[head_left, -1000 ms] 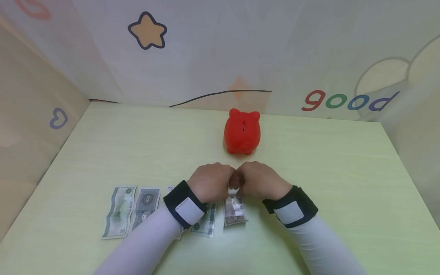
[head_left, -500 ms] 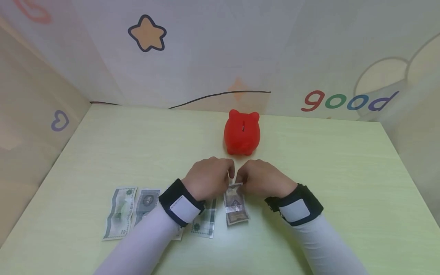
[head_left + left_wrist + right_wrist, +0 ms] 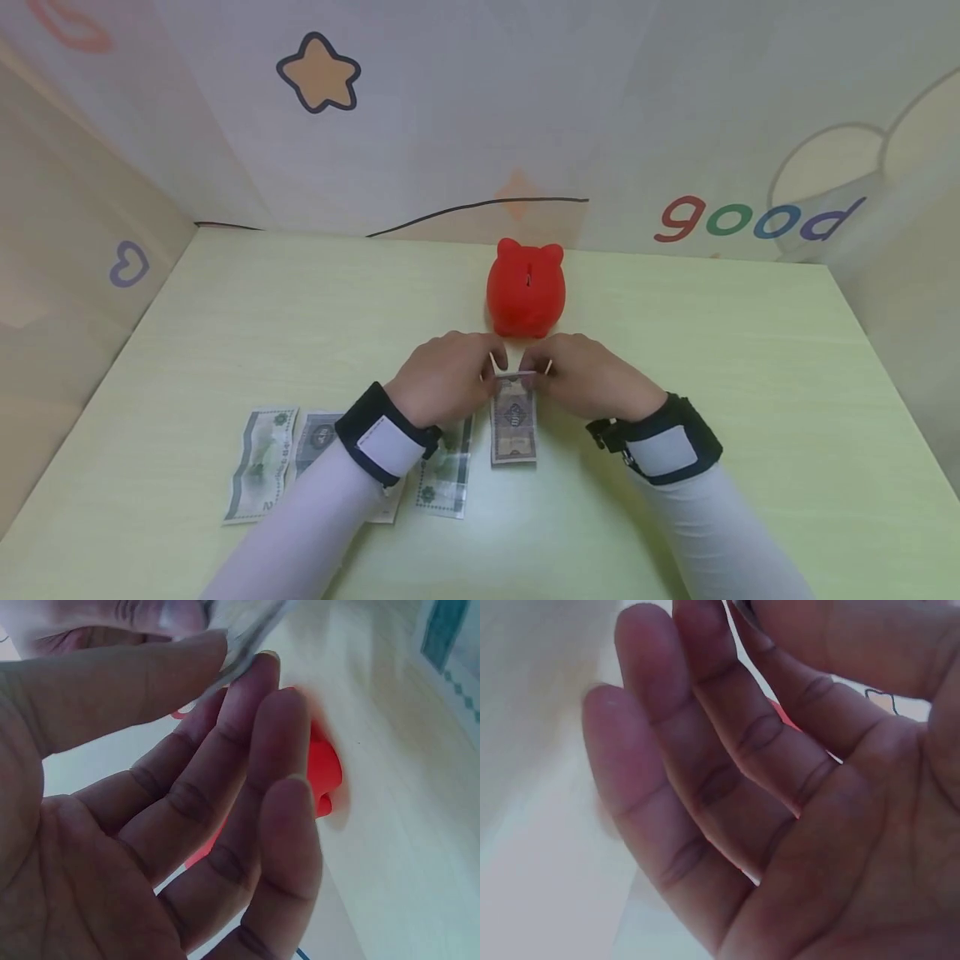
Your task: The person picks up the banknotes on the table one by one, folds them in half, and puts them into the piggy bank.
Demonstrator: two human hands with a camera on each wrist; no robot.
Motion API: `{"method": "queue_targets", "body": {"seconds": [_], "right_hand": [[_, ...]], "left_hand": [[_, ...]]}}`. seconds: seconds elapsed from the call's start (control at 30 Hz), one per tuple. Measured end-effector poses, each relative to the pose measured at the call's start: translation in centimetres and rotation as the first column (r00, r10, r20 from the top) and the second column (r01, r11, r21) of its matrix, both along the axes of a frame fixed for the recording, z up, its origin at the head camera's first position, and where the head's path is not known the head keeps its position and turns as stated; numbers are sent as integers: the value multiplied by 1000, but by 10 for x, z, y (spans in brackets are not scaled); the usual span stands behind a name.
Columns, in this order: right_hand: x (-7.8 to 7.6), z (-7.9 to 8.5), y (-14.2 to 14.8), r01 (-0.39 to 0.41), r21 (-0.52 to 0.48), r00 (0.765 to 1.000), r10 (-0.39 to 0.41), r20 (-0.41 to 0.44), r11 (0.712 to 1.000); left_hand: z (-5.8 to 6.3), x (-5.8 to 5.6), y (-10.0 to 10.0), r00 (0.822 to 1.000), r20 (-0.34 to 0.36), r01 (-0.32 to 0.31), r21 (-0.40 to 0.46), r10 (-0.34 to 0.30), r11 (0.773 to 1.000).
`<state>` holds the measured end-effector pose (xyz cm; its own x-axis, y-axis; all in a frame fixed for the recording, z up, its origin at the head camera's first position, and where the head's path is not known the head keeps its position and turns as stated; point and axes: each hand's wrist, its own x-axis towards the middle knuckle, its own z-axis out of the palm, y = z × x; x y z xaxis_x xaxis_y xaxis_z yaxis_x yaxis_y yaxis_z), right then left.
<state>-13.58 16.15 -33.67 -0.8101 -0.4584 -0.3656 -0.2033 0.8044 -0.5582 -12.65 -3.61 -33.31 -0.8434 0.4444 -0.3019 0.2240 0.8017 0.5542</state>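
Observation:
A small brownish banknote (image 3: 513, 423) is held upright lengthwise between the two hands in the head view, and it looks folded. My left hand (image 3: 438, 379) pinches its top left corner; the left wrist view shows the note's edge (image 3: 247, 645) between thumb and fingertips. At the top right corner, my right hand (image 3: 596, 379) pinches the note with thumb and forefinger. That grip is mostly out of frame in the right wrist view, where the other fingers (image 3: 656, 667) are loosely bent. A red piggy bank (image 3: 527, 292) with a slot on top stands just beyond both hands.
To the left on the pale table (image 3: 750, 375) lie a green banknote (image 3: 258, 467), a grey banknote (image 3: 315, 437) and another green one (image 3: 444, 483). A further note (image 3: 386, 507) is mostly covered by the left forearm. A printed cloth wall (image 3: 450, 108) rises behind the table.
Both hands have moved forward towards the piggy bank, bringing the brownish banknote along. Their fingertips, touching at first, are now apart at the note's two top corners, and the note looks straighter.

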Motion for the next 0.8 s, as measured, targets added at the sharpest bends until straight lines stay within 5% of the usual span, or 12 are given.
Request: {"method": "queue_targets", "body": {"seconds": [0.53,0.8], "right_hand": [[0,12,11,108,-149,989,-122,-89,983],[0,18,14,152,-215,968,-189,-163,965]], "left_hand": [[-1,-2,0,999,52,1,110,-7,994],[2,-3,-5,1000,0,-12,206,12,979]]}}
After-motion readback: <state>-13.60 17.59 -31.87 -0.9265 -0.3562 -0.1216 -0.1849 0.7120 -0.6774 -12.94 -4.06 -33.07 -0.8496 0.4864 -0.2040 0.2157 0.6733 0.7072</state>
